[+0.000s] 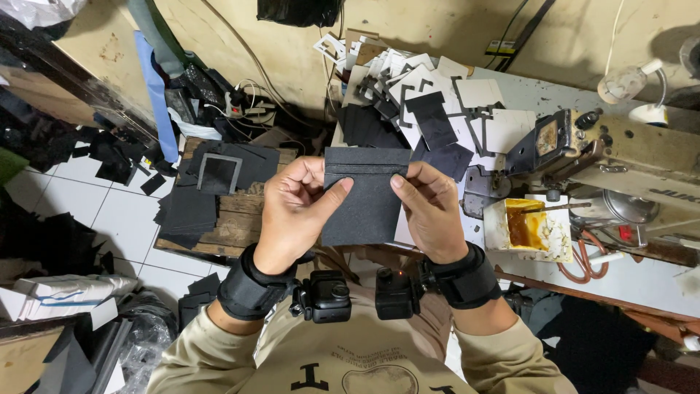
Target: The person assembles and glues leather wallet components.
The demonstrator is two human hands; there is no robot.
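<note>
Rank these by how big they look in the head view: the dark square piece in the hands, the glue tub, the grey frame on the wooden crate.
1. Dark square piece, though it is held nearer the camera.
2. Glue tub.
3. Grey frame, looks smallest but lies farther down, so true size is unsure.

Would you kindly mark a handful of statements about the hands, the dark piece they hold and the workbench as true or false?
1. Both hands hold one dark square piece. True: the left hand and right hand grip the dark textured piece by its sides.
2. The piece lies flat on the wooden crate. False: it is held up in the air; the wooden crate bears other dark cut pieces.
3. A white tub with orange-brown glue stands to the right of the hands. True: the glue tub sits by the sewing machine.
4. The pile behind the hands is all red. False: the pile of cut pieces is white and black.
5. Both wrists are bare. False: each wears a black strap with a small camera.
</note>
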